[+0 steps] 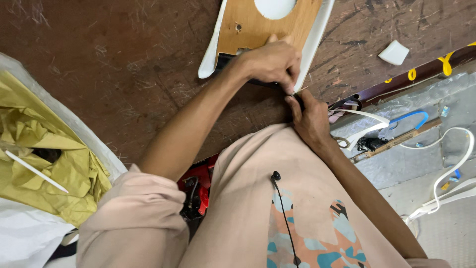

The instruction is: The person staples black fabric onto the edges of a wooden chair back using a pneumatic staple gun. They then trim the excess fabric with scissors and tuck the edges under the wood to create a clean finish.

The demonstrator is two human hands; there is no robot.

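A wooden panel (258, 27) with a round white hole and white edge trim (313, 42) lies on a scratched dark brown table (124, 74). My left hand (270, 62) presses down on the panel's near corner, fingers curled over a black strip at its edge. Just below it, my right hand (308, 119) pinches the same corner where the white trim ends, at the table's front edge. The exact thing between its fingers is hidden.
A small white scrap (394, 52) lies on the table at the right. Loose white and blue strips (411, 119) and a wooden stick litter the grey floor at right. A sack of yellow cloth (54, 154) sits at left. A red tool (201, 191) rests under the table.
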